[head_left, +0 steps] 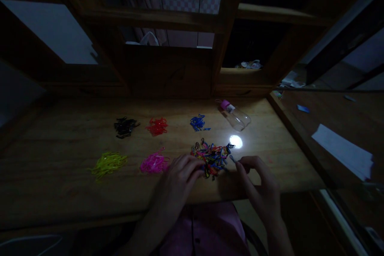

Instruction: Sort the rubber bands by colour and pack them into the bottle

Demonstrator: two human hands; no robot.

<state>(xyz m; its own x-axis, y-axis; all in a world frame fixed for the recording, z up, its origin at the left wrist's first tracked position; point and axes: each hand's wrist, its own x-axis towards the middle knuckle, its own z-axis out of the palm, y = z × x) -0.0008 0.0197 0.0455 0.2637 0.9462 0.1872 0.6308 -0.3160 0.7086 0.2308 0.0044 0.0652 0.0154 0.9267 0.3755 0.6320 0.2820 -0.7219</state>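
A mixed pile of small, thin, loop-shaped coloured pieces [213,157] lies between my hands; they are too small to tell their exact kind. At the pile's left edge, my left hand [180,180] has its fingers bent and drawn together, with the tips on the pieces and partly hidden. My right hand [259,180], at the pile's right side, pinches a small bluish loop-shaped piece [233,159] between thumb and forefinger. Single-colour heaps lie around: pink [154,163] beside my left hand, yellow [109,164] farther left, black [125,127], red [157,126] and blue [197,122] behind.
A clear bottle [238,118] with a purple cap lies on its side behind the pile. A bright light spot shines on the wooden tabletop [288,160]. Wooden shelving [168,74] rises at the back. White paper [343,151] lies on a surface to the right.
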